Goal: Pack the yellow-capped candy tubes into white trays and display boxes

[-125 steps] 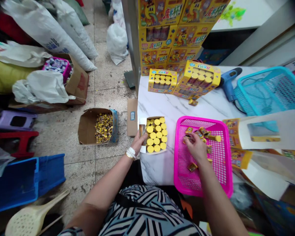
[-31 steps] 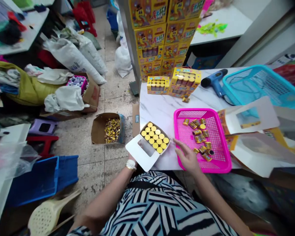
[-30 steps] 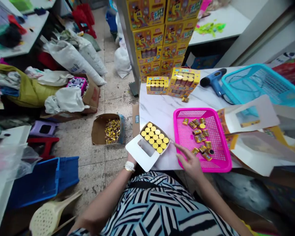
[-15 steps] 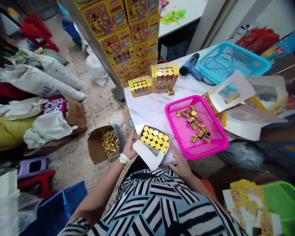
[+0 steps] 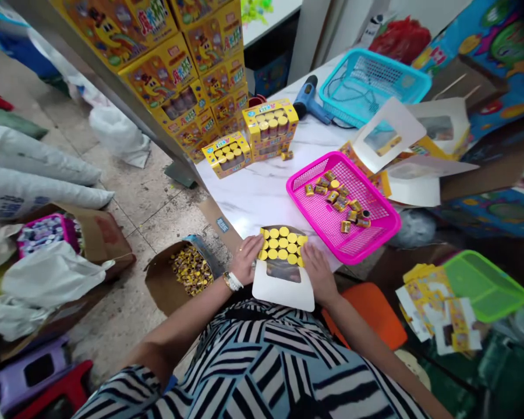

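Note:
An open cardboard box (image 5: 283,290) packed with rows of yellow-capped little tubs (image 5: 283,244) sits at the table's near edge. Its white lid flap, with a clear window, hangs back toward my body. My left hand (image 5: 246,259) grips the box's left side, fingertips at a small yellow side flap. On the opposite side, my right hand (image 5: 318,270) holds the box with its fingers along the right wall and flap. Just beyond the right hand lies a pink basket (image 5: 299,216) with several loose small tubs (image 5: 340,201) in it.
Filled yellow boxes (image 5: 227,154) stand at the table's back beside a tall stack of boxes (image 5: 157,73). A blue heat gun (image 5: 309,100), a blue basket (image 5: 375,55) and open empty boxes (image 5: 413,180) lie farther back. A carton of tubs (image 5: 161,285) stands on the floor at left.
The box has turned to face me squarely. Both hands have moved onto its sides, up at the small side flaps. The head view has shifted to the right.

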